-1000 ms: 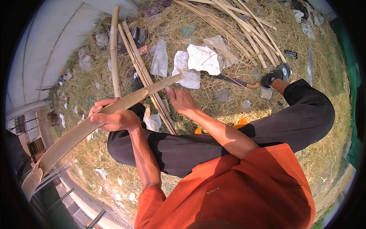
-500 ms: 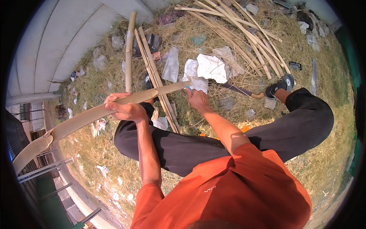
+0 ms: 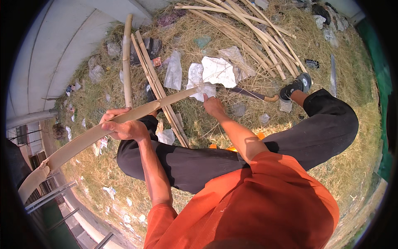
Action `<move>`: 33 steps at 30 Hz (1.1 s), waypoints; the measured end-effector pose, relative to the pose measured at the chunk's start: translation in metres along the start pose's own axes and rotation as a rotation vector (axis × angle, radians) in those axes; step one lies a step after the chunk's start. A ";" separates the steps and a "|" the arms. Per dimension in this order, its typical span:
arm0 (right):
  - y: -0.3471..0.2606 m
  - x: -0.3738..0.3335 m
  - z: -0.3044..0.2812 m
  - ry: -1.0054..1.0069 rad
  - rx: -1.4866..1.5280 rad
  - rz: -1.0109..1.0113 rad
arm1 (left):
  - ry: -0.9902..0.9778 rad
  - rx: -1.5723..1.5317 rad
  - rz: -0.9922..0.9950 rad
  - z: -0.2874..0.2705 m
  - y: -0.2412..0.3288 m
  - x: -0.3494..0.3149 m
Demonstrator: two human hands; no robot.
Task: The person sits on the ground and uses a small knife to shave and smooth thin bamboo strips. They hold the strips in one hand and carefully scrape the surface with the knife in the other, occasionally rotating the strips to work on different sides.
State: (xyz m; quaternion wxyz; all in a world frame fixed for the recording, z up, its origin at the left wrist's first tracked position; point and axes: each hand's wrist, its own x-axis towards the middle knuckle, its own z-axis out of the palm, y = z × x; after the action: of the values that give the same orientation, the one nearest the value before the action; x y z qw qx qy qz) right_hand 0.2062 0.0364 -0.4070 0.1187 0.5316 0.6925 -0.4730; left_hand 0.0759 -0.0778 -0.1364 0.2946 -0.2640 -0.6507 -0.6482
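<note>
The person's left grip [image 3: 130, 129] is wrapped around a long bamboo strip [image 3: 76, 146]; the right grip [image 3: 214, 106] is near its far end, its hold impossible to tell.

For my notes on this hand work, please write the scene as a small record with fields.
Left hand: gripping the long bamboo strip
Right hand: close to the strip's narrow end; whether it holds anything is unclear
Clothing: orange-red shirt, black trousers
Ground: dry grass with scattered litter
Upper left: upright-looking pole beside thin strips
Upper right: pile of slats
Near right shoe: dark tool with wooden handle
</note>
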 end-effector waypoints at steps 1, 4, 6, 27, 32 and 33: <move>0.002 0.005 0.009 0.050 0.103 0.032 | -0.018 -0.005 -0.004 0.000 -0.001 0.001; 0.013 0.023 0.019 -0.258 0.751 0.205 | -0.093 -0.063 0.017 0.003 -0.004 0.004; 0.000 -0.001 0.018 -0.147 0.716 0.080 | -0.124 -0.098 0.017 0.001 -0.005 0.005; -0.047 -0.075 -0.037 -0.101 0.169 -0.343 | -0.285 -0.188 0.103 0.000 -0.002 0.005; -0.042 -0.060 -0.029 0.013 0.048 -0.305 | -0.146 -0.052 0.091 0.005 -0.002 0.004; -0.045 -0.061 -0.028 0.011 0.046 -0.285 | -0.120 0.000 0.096 0.003 -0.002 0.002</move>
State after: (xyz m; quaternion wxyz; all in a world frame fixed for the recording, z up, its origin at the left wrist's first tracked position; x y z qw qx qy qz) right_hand 0.2022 0.0210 -0.3277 0.0346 0.4330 0.7506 -0.4979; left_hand 0.0729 -0.0747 -0.1357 0.2856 -0.3333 -0.6539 -0.6162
